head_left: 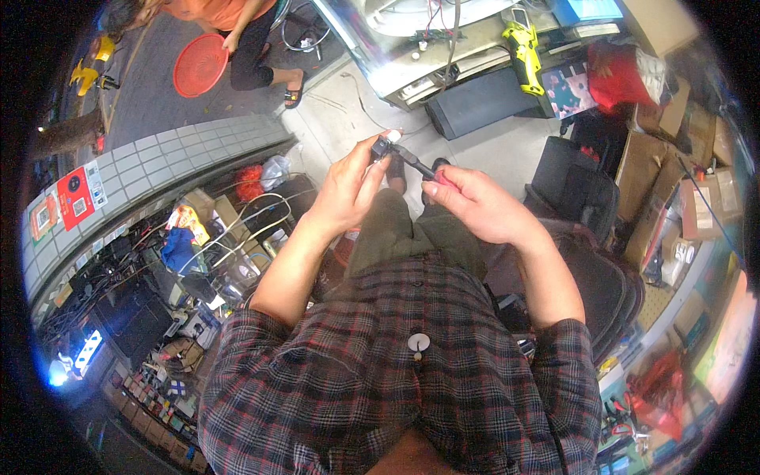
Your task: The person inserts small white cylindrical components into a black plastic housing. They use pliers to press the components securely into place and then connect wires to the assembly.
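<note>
My left hand (348, 190) is raised in front of my lap, its fingers closed around a small black block-shaped part (380, 149). A small white piece (393, 136) shows at the fingertips beside that part. In my right hand (484, 207) is a hand tool (416, 165) with a dark front end and a red-and-black handle; its exact kind is unclear. The tool's tip meets the black part or lies right against it; contact cannot be made out. My fingers hide most of the handle and the lower side of the part.
Ahead stands a workbench (475, 39) with wires and a yellow-green tool (522, 55). A black box-shaped unit (487, 103) sits below it. Boxes (701, 202) line the right; cables and clutter fill the left, behind a tiled ledge (174, 154). Beyond, a person holds a red basket (199, 67).
</note>
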{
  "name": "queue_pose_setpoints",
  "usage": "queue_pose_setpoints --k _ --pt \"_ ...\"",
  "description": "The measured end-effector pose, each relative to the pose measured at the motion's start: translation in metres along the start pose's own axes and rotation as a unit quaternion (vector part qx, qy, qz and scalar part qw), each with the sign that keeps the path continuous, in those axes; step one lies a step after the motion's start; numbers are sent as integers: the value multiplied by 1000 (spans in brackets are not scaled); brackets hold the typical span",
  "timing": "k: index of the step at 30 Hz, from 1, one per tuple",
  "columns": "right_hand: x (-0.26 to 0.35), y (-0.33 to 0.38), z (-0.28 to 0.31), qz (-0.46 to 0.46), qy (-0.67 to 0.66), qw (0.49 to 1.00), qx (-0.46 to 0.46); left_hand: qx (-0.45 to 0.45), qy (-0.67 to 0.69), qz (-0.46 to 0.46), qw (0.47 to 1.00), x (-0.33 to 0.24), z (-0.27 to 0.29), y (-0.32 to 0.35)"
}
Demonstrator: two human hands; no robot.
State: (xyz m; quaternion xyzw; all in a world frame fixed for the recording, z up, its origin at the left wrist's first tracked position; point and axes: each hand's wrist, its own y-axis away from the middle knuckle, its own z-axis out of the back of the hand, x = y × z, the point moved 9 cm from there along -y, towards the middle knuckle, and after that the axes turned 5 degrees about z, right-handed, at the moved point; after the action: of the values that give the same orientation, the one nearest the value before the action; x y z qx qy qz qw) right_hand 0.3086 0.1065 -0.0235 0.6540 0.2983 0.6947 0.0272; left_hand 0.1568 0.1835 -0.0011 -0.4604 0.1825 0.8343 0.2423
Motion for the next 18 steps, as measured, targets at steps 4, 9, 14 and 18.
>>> queue_pose_setpoints --k 4,9,14,18 --pt "-3 4 -3 0 -24 998 -50 10 71 95 993 18 -8 0" --pt "12 16 -5 72 45 986 -146 -81 301 160 936 24 -24 -1" --pt "6 23 -9 91 19 973 -210 -85 241 185 949 24 -21 4" --pt "6 29 -4 90 17 968 -232 -119 269 159 942 20 -16 5"
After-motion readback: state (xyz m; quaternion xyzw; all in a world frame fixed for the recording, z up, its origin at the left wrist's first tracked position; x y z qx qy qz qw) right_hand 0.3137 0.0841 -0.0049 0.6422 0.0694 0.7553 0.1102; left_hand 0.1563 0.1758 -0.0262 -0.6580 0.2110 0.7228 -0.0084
